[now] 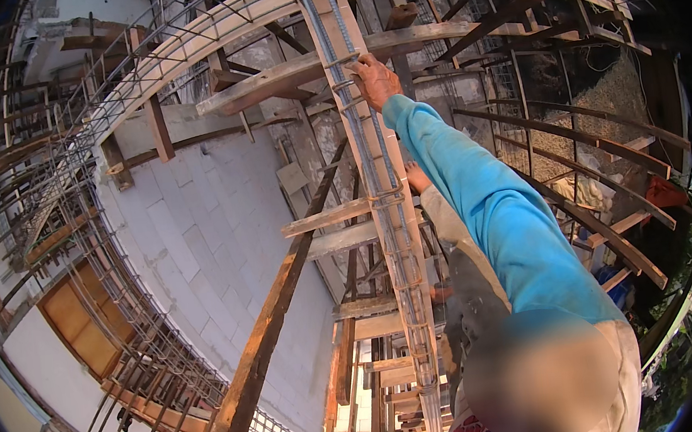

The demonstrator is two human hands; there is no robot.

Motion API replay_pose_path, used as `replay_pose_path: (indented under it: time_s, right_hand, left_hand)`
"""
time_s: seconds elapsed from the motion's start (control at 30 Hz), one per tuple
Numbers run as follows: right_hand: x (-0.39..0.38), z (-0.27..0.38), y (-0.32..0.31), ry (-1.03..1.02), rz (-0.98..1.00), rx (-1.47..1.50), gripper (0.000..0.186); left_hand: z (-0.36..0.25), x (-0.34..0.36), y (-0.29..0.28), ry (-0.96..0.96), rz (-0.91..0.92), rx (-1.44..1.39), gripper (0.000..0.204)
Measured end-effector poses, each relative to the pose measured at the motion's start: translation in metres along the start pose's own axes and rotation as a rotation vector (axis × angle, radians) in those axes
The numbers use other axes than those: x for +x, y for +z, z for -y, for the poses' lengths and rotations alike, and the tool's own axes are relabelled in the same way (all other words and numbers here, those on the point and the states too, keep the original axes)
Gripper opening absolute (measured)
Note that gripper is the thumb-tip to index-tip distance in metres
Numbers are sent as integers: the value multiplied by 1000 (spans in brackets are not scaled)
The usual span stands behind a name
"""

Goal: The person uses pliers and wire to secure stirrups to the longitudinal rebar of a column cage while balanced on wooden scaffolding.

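My right arm, in a blue sleeve (485, 194), reaches forward along a long narrow rebar cage (371, 151). The cage lies on a wooden formwork board (404, 235) and has small square stirrups tied round its long bars. My right hand (375, 81) is at the cage's right side near the far end, fingers curled in and closed on a stirrup (345, 59). The palm side is hidden. A bare foot (417, 177) below a grey-brown trouser leg (455, 226) stands by the board's right edge. My left hand is not in view. A blurred patch covers the lower right.
Short wooden crosspieces (338, 215) stick out under the board. A long timber (266, 340) slants up from the lower left. A curved rebar cage (216, 33) crosses the far side. Lower down are a pale block wall (215, 237) and timber props (581, 152), with deep drops between.
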State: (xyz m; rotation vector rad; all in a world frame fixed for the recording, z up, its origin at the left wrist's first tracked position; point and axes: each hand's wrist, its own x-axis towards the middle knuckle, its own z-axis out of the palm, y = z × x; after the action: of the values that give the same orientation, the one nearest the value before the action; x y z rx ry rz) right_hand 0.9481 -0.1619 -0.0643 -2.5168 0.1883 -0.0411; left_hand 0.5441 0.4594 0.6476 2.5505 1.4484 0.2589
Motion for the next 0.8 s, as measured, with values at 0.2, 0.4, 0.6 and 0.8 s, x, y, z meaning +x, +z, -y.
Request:
replay_pose_path:
  time_s: [0.2, 0.4, 0.6, 0.8]
  right_hand:
    - [46, 6, 21, 91, 166, -122, 27]
    - [71, -18, 30, 23, 259, -226, 25]
    - [90, -27, 20, -25, 176, -228, 24]
    - [102, -28, 32, -51, 215, -301, 26]
  left_hand:
    - [-32, -23, 12, -25, -84, -68, 31]
    - [-20, -14, -3, -87, -76, -27, 33]
    - [-12, -10, -12, -147, -59, -8, 38]
    - [48, 16, -71, 347, 93, 339, 39]
